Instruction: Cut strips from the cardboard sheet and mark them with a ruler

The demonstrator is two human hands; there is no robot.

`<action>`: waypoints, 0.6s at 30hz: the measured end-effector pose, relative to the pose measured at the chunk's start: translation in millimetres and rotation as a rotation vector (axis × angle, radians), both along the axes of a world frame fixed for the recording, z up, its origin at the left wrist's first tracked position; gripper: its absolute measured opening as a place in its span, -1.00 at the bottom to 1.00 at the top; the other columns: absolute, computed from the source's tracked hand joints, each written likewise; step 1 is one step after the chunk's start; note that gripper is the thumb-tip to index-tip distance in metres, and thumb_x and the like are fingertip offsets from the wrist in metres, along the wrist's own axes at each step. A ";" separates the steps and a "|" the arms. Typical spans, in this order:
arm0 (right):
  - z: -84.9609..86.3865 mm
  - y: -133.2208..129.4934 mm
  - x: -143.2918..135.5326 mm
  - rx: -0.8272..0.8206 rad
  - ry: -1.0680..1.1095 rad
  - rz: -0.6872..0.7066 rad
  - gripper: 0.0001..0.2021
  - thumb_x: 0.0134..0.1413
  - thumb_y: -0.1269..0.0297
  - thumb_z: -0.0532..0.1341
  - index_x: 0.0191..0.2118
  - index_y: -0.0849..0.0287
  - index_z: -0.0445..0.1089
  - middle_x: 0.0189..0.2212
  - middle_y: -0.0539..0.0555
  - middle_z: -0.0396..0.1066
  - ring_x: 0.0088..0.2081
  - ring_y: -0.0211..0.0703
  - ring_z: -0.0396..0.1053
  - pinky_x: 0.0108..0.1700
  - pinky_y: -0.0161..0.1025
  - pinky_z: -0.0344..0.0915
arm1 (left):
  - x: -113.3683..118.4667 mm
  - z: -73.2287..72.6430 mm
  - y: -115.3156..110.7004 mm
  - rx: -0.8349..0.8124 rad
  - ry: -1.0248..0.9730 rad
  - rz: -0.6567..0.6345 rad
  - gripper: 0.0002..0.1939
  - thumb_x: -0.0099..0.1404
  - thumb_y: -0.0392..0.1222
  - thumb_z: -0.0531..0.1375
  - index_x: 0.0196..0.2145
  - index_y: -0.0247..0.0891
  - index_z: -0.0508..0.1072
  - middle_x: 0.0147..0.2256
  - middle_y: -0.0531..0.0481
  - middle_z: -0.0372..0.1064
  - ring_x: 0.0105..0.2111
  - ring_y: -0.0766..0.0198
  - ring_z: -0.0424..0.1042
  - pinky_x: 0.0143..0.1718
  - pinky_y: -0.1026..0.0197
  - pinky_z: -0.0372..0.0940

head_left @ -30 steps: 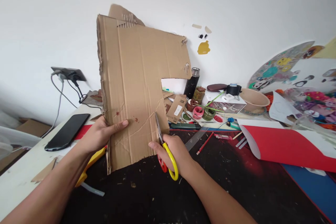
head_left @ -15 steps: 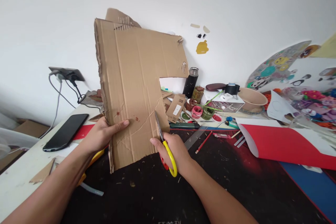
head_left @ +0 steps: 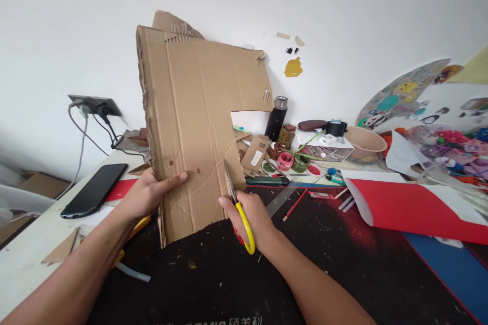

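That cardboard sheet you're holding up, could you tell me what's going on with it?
The left hand holds the cardboard sheet upright over the dark mat, thumb on its front. The right hand grips yellow-handled scissors, whose blades bite into the sheet's lower right part. A phone lies to the left.

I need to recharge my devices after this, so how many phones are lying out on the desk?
1. A black phone lies face up on the white desk at far left, left of the left hand holding the cardboard. Others may be hidden in the clutter.
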State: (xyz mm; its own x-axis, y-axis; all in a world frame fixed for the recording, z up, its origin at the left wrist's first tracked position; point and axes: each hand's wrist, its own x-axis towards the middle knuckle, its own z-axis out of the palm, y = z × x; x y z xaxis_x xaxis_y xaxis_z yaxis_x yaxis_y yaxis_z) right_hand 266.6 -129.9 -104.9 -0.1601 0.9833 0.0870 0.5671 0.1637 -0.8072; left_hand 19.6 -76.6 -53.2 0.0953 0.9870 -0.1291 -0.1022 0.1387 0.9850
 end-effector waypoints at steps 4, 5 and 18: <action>0.6 -0.6 -1.7 -0.004 -0.019 -0.013 -0.59 0.42 0.02 0.20 -0.46 0.08 0.24 -0.56 -0.02 0.33 -0.49 -0.16 0.28 -0.35 -0.25 0.08 | -2.8 -3.6 2.7 0.011 -0.003 -0.022 -0.39 -0.06 0.06 0.66 -0.12 -0.33 0.70 -0.11 -0.33 0.71 -0.16 -0.19 0.73 -0.20 0.02 0.67; 0.9 -0.9 -2.2 -0.001 -0.026 -0.017 -0.59 0.42 0.03 0.20 -0.46 0.08 0.23 -0.57 -0.02 0.32 -0.50 -0.17 0.28 -0.36 -0.25 0.07 | -3.6 -4.9 3.6 0.012 -0.004 -0.028 -0.41 -0.05 0.05 0.66 -0.13 -0.32 0.70 -0.11 -0.33 0.71 -0.15 -0.18 0.73 -0.20 0.02 0.67; 0.8 -1.1 -0.5 0.040 -0.057 0.021 -0.59 0.44 0.04 0.22 -0.46 0.09 0.29 -0.55 0.01 0.42 -0.49 -0.16 0.37 -0.37 -0.25 0.09 | -8.4 6.6 1.7 -0.031 0.032 0.067 -0.31 -0.12 0.15 0.66 -0.13 -0.31 0.66 -0.15 -0.31 0.72 -0.21 -0.17 0.73 -0.21 0.02 0.66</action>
